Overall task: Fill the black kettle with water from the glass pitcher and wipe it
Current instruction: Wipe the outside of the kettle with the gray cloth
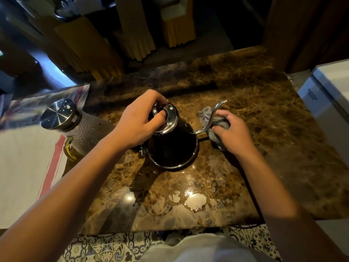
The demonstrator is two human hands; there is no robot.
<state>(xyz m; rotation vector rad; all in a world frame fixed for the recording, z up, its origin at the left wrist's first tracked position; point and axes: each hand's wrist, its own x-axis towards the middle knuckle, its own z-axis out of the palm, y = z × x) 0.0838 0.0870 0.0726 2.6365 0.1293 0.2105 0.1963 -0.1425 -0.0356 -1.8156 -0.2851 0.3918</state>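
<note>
The polished brown marble tabletop (pixel 236 95) carries puddles near its front edge. At its centre stands the black conical gooseneck kettle (pixel 172 146); the dimpled glass pitcher with a steel lid (pixel 75 127) stands left. The left hand (pixel 139 121) grips the kettle's lid; the right hand (pixel 233 131) bunches a grey cloth (pixel 217 127) against the thin steel spout (pixel 211 118). Hard rubbing might tip the kettle, spilling more.

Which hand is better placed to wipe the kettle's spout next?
Right hand: it already grips the grey cloth against the spout, while the left hand steadies the kettle lid.
</note>
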